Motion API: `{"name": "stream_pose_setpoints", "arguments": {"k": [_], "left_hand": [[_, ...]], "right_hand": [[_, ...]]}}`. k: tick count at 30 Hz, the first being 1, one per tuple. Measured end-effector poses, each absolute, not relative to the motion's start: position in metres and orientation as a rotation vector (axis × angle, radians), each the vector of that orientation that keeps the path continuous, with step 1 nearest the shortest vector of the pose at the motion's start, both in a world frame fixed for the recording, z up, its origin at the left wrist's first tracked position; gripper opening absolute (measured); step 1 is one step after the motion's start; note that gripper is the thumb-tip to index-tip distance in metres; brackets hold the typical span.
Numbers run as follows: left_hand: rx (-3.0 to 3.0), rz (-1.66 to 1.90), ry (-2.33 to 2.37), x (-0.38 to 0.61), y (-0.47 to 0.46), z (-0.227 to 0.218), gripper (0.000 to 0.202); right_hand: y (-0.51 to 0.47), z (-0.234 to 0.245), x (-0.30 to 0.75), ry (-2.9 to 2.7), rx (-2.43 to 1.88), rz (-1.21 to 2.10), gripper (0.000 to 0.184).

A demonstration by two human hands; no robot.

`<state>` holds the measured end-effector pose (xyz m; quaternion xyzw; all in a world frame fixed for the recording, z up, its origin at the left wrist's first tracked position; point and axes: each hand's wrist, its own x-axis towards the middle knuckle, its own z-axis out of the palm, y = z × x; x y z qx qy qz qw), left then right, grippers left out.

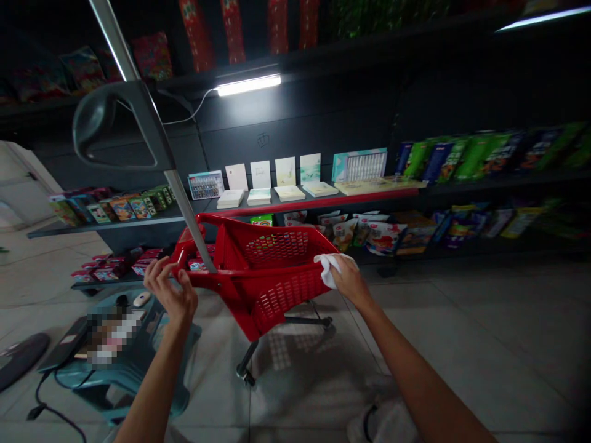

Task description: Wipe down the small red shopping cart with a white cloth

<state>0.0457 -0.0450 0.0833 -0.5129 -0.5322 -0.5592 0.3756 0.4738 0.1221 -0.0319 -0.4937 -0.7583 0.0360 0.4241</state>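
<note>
A red plastic shopping cart (286,301) on a dark wheeled frame stands in front of me, its basket turned to the right. My left hand (172,289) is at the near end of its handle, fingers bent around the corner and thumb on the inner side. My right hand (346,277) holds a bunched white cloth (327,269) against the rim at the basket's far right end. Part of the cloth is hidden under the fingers. A metal pole (184,200) with a grey looped bracket (152,132) rises from the handle end.
Behind the cart, a shelf (295,205) carries boxed sets, white booklets and snack bags. A lit tube lamp (249,85) hangs above. At lower left, a teal stool (133,369) bears a dark laptop-like device, a white mouse (141,299) and a cable. Tiled floor (443,351) extends right.
</note>
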Motion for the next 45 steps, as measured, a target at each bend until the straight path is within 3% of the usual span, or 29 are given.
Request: {"name": "stream_pose_setpoints", "arguments": {"k": [4,6,8,12,15,23,33,39,45], "left_hand": [[-1.669,-1.293,-1.165,0.091,-0.062,0.087,0.013],[-2.115,-1.009,-1.171,0.116,-0.056,0.095,0.018],[-2.203,-0.785,-1.387,0.136,-0.04,0.107,0.024],[-2.134,-0.099,-1.88,0.152,0.0,0.122,0.05],[-2.234,0.265,-1.903,0.149,0.016,0.123,0.07],[-2.28,0.255,-1.775,0.141,0.022,0.122,0.077],[-2.274,0.199,-1.835,0.143,0.028,0.12,0.079],[-2.272,0.195,-1.851,0.15,0.031,0.118,0.08],[-2.278,0.191,-1.867,0.152,0.033,0.118,0.081]], "right_hand": [[0.125,-0.031,0.464,-1.861,-1.371,0.009,0.037],[0.128,-0.032,0.461,-1.855,-1.405,-0.011,0.037],[0.133,-0.033,0.46,-1.851,-1.388,0.009,0.038],[0.141,-0.038,0.466,-1.761,-1.284,0.139,0.041],[0.148,-0.045,0.47,-1.55,-1.349,0.188,0.043],[0.139,-0.058,0.427,-1.043,-1.428,0.491,0.046],[0.035,-0.05,0.305,-1.285,-1.169,0.738,0.052],[0.006,-0.075,0.256,-2.049,-0.869,0.475,0.063],[0.036,-0.081,0.283,-2.192,-0.905,0.141,0.042]]}}
